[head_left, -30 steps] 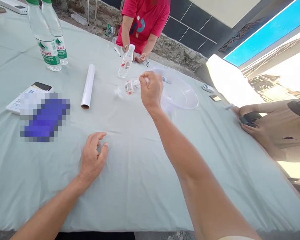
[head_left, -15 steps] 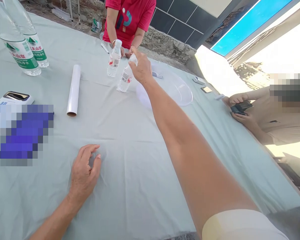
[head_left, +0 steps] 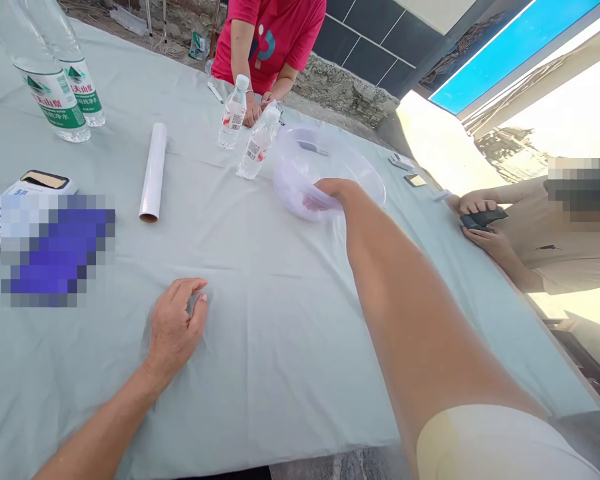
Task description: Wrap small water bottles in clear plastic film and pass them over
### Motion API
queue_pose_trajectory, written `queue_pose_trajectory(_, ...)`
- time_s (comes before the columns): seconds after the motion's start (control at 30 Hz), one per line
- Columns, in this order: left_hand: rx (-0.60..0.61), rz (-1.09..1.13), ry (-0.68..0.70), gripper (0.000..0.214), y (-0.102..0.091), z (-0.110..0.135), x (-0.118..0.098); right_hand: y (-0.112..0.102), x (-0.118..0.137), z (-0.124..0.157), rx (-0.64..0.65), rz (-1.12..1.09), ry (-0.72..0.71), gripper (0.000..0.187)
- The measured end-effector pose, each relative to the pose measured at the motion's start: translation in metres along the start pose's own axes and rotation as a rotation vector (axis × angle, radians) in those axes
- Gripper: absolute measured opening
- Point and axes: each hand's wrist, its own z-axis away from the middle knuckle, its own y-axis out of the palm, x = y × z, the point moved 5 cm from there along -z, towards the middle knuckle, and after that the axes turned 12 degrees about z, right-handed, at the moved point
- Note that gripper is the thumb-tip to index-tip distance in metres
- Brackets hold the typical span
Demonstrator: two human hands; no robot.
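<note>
My right hand [head_left: 327, 193] reaches across the table and grips the near rim of a clear plastic bowl [head_left: 360, 175], fingers curled over its edge. Just left of the bowl stand two small water bottles [head_left: 258, 143], upright and free of my hand. My left hand [head_left: 175, 327] rests on the pale green tablecloth [head_left: 260, 320] near the front edge, fingers loosely bent and apart, holding nothing.
A white roll [head_left: 153, 171] lies left of the small bottles. Two large green-labelled bottles [head_left: 55, 93] stand at the far left. A person in a red shirt [head_left: 270, 40] stands across the table. Another person's hands [head_left: 485, 223] hold a dark device at the right edge.
My right hand let go of the small bottle, which now stands upright beside the other one, and moved right and nearer to take the bowl's rim. My left hand stayed put.
</note>
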Motion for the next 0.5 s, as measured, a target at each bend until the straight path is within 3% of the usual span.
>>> queue_pose_trajectory(0.1, -0.006, 0.015, -0.003, 0.021, -0.001, -0.001, 0.000, -0.010, -0.004, 0.008, -0.044, -0.013, 0.082, 0.011)
queue_pose_trajectory(0.17, -0.005, 0.030, -0.013, 0.022, -0.002, -0.001, 0.000, -0.022, -0.007, 0.016, -0.160, -0.089, 0.115, 0.016)
queue_pose_trajectory(0.37, -0.011, 0.106, -0.048, 0.025, -0.004, 0.000, 0.001, -0.064, -0.025, 0.046, -0.514, -0.656, 0.247, 0.036)
queue_pose_trajectory(0.43, -0.026, 0.151, -0.063, 0.027, -0.006, 0.000, 0.001, -0.075, -0.026, 0.057, -0.598, -0.762, 0.222, 0.042)
queue_pose_trajectory(0.5, -0.035, 0.203, -0.101, 0.026, -0.010, 0.000, 0.000, -0.078, -0.015, 0.071, -0.602, -0.898, 0.054, 0.041)
